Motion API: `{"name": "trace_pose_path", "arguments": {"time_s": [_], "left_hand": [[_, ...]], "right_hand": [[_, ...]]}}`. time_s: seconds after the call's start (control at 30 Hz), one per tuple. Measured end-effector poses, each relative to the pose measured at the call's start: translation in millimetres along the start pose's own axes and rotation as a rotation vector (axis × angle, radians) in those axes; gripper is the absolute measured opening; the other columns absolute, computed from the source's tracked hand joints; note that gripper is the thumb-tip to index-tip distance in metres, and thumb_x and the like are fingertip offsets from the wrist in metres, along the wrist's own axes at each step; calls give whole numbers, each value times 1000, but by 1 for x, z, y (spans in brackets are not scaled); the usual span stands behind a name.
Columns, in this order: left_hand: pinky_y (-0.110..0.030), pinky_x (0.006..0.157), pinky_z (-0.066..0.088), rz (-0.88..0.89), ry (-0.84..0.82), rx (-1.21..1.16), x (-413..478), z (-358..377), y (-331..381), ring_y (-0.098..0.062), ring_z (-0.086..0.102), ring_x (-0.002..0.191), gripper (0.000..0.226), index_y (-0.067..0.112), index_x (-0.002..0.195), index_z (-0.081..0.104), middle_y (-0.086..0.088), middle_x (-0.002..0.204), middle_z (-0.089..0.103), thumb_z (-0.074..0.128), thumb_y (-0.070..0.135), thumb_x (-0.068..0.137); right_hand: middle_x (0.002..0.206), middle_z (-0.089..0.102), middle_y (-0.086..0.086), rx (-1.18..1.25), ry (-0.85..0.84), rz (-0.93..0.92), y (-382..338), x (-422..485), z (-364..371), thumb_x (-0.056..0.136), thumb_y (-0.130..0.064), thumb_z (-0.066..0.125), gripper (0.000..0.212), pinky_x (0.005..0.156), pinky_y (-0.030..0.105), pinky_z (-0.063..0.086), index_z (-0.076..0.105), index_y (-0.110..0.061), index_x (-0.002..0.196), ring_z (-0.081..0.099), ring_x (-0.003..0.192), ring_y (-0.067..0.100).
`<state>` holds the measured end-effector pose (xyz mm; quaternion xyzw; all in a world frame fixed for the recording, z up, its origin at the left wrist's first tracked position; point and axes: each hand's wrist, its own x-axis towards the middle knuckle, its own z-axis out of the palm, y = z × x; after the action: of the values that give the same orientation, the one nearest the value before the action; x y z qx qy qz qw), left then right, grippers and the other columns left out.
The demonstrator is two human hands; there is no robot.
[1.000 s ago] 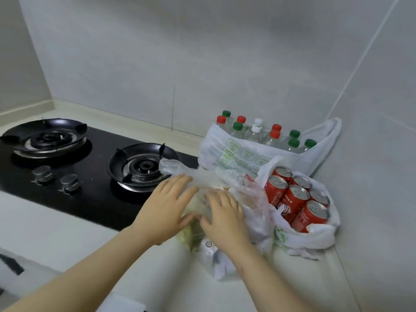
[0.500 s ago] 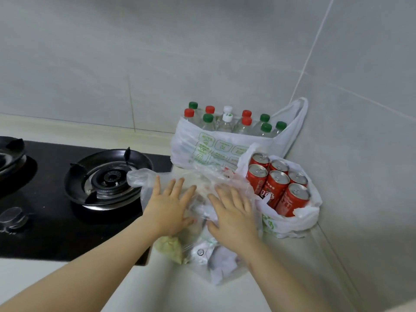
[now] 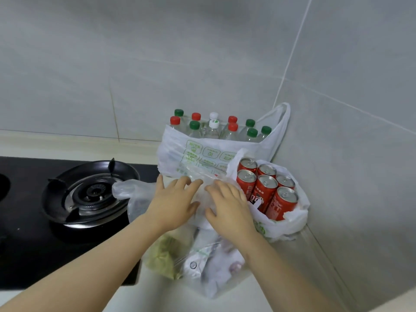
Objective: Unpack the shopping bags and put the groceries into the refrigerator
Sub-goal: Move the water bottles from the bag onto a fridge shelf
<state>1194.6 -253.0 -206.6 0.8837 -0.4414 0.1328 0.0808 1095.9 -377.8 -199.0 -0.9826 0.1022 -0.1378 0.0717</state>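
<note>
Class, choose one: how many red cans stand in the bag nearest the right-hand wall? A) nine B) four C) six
C: six silver tops can be counted among the red cans standing upright in the white bag.

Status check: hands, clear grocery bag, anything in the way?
Left hand and right hand open, flat on the clear plastic bag. Bag on counter, groceries inside. Handle over the black gas burner; white plastic bag of red cans tight at right.
</note>
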Motion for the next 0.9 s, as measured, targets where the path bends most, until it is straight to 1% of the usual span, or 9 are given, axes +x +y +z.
{"name": "trace_pose_path", "arguments": {"time_s": [0.07,0.17,0.37,0.5,0.57,0.63,0.73,0.8,0.9], "left_hand": [[-57,109,13,-40,-21,-11,9,-2,-2,-23,47,121,51,27,141,32,-1,133,44,44,39,94],[-53,110,15,-16,55,-15,23,-9,-6,-22,47,121,49,26,141,33,-2,135,42,44,37,95],[-62,99,31,18,178,-23,64,-9,-14,-31,63,98,43,15,122,58,-11,115,60,68,23,81],[-53,111,16,-32,192,-27,93,-8,-19,-26,48,122,44,19,135,44,-6,135,45,51,28,93],[-56,106,25,-27,191,8,105,-7,-23,-29,54,115,42,17,129,51,-9,129,52,60,25,88],[-60,94,39,-22,203,55,118,-1,-30,-32,63,102,45,15,118,58,-12,116,61,74,21,76],[-57,86,46,-19,217,66,136,1,-36,-33,63,103,49,15,113,61,-13,114,63,79,22,68],[-54,86,49,27,235,67,148,2,-38,-34,61,110,49,15,114,60,-14,118,62,76,24,69],[-55,91,47,76,214,24,170,6,-33,-37,54,118,51,14,119,59,-16,124,59,75,22,71]], "right_hand": [[153,23,-3,-6,7,5,3,7,-3,91,-29,46,52,112,34,11,35,-27,141,19,139,18],[151,27,-2,7,49,4,2,20,-8,90,-29,48,51,110,33,16,38,-26,140,25,136,19],[152,26,-4,11,48,-13,20,56,-15,94,-32,44,48,110,33,15,36,-26,141,21,137,17],[151,26,-4,4,47,-49,40,89,-22,94,-33,43,48,111,33,14,35,-25,141,22,136,17],[152,24,-4,3,35,-69,47,106,-22,95,-34,42,49,111,33,14,33,-25,142,21,136,18],[152,24,-5,2,37,-89,52,123,-20,95,-35,42,49,111,33,14,32,-27,142,20,137,17],[152,25,-6,6,73,-106,60,145,-17,95,-36,42,49,111,31,13,32,-30,142,20,138,15],[149,32,-5,-9,110,-69,66,156,-15,93,-35,44,47,110,35,17,38,-28,139,25,137,17],[129,57,4,-84,287,14,83,167,-13,79,-32,61,41,97,46,39,62,-19,118,52,120,27]]}}
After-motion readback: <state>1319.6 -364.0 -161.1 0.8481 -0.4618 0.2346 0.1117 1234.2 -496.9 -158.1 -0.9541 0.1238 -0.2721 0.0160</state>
